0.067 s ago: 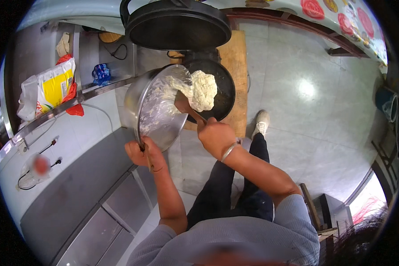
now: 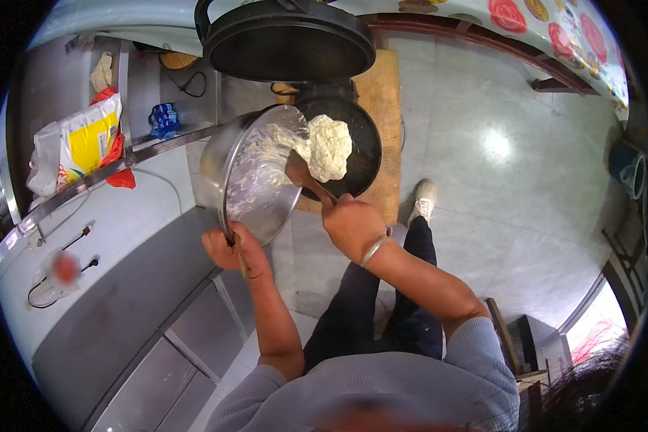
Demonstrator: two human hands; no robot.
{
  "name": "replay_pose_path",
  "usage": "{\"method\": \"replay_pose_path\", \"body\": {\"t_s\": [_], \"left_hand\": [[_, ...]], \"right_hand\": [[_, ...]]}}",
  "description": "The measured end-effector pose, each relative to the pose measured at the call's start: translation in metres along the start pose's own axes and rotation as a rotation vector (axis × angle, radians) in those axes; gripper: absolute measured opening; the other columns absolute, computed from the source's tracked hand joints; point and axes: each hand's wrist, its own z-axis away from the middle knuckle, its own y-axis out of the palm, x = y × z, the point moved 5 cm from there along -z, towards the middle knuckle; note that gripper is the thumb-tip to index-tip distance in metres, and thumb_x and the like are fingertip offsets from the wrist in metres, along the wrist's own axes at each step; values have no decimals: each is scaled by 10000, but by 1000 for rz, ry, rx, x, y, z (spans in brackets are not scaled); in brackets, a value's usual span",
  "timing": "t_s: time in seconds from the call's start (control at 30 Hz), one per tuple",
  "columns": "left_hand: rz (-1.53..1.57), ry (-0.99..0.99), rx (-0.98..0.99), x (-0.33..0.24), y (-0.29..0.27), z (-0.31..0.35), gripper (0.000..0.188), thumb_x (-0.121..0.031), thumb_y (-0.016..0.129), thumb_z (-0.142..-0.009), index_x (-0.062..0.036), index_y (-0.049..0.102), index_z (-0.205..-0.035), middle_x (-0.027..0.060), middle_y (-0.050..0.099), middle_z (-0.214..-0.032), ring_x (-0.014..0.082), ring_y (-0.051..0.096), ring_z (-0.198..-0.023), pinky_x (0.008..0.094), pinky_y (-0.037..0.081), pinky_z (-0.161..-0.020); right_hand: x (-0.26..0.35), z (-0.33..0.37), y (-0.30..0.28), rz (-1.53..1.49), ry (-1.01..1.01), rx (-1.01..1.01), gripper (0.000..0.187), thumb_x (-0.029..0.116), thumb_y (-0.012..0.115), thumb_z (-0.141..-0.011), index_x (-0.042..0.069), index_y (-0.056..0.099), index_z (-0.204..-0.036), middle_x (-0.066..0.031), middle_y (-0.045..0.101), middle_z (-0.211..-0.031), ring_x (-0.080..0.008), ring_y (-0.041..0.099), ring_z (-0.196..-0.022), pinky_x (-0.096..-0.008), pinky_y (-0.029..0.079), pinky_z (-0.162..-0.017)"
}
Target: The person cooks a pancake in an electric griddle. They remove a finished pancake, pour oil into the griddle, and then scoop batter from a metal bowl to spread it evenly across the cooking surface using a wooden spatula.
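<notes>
My left hand [image 2: 235, 248] is closed on the near rim of a metal mixing bowl [image 2: 216, 155], tilted on its side toward the right. A thin stick-like piece [image 2: 243, 265] shows at that hand; what it belongs to I cannot tell. Pale, sticky dough [image 2: 329, 147] hangs over the bowl's right edge onto the round black pan [image 2: 367, 147], and smears of it coat the bowl's inside. Closed round its handle, my right hand [image 2: 354, 225] holds a brown spatula [image 2: 304, 175], its blade against the dough at the bowl's lip.
The pan's black lid [image 2: 288, 49] stands raised behind it. Under the pan is a wooden board [image 2: 387, 93]. To the left, a metal shelf [image 2: 158, 147] bears a yellow-and-white bag [image 2: 90, 140] and a blue packet [image 2: 164, 121]. A flowered tablecloth [image 2: 540, 32] is at the far right.
The spatula blade has shifted slightly right and nearer to me, with my right hand. The bowl's lip has moved a touch left. The dough looks about the same.
</notes>
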Motion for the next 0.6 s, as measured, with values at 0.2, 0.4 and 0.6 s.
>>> {"method": "replay_pose_path", "body": {"t_s": [0.2, 0.4, 0.6], "left_hand": [[-18, 125, -37, -11, -1, -2, 318, -111, 601, -754, -18, 355, -575, 117, 385, -620, 269, 414, -572, 401, 297, -516], [69, 67, -52, -17, 6, 4, 259, -80, 614, -734, 7, 407, -604, 128, 435, -619, 292, 450, -573, 411, 325, -523], [-24, 69, -70, -15, 1, -3, 231, -89, 618, -728, 32, 474, -593, 142, 480, -606, 300, 496, -615, 405, 358, -554]], "right_hand": [[20, -13, -32, 12, -42, -200, 245, 80, 530, -804, -19, 581, -1022, -133, 579, -710, -247, 615, -555, -353, 488, -435], [14, -30, 6, 47, 2, -223, 290, 102, 533, -825, 11, 588, -1094, -131, 573, -712, -244, 612, -547, -351, 477, -419], [3, 7, 13, 72, 79, -199, 147, 96, 562, -802, -1, 590, -908, -115, 554, -672, -234, 598, -519, -329, 471, -406]]}}
